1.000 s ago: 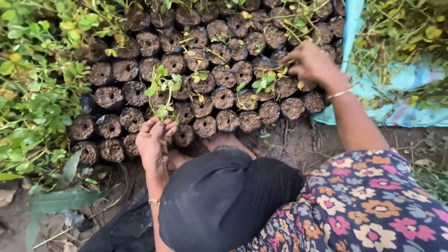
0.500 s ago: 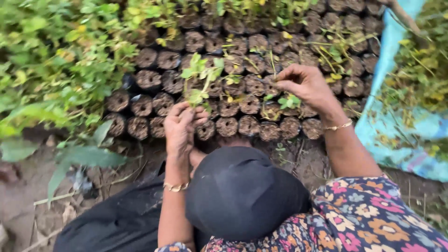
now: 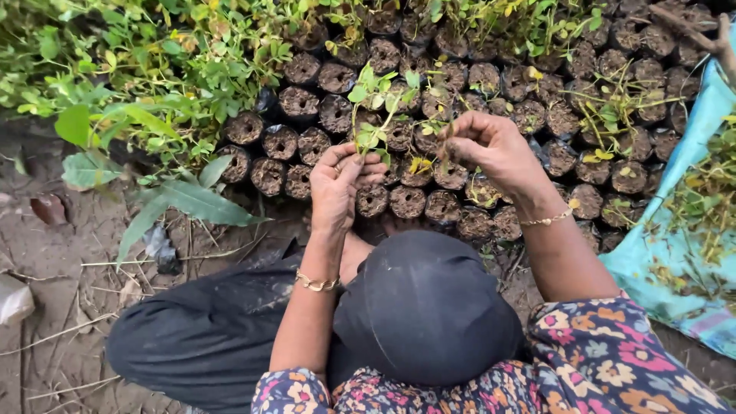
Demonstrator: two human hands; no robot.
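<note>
My left hand (image 3: 340,186) pinches the stems of a small bunch of green cuttings (image 3: 376,103), held upright over the front rows of soil-filled black nursery bags (image 3: 406,201). My right hand (image 3: 491,146) is close beside it, a little higher, with fingertips pinched together on a thin stem that points down toward the bags. Each wrist carries a gold bangle. Several bags farther back hold small leafy cuttings (image 3: 606,115). My knees in black cloth (image 3: 429,307) sit just below the hands.
Dense green leafy plants (image 3: 130,69) crowd the left and top. A light blue sheet (image 3: 675,261) with a pile of cut stems lies at the right. Bare soil with dry leaves and twigs (image 3: 61,253) is at the left front.
The view swung left. My right hand drew back from the far right bags to beside the left hand, fingers pinched on a stem. The left hand kept its bunch of cuttings.
</note>
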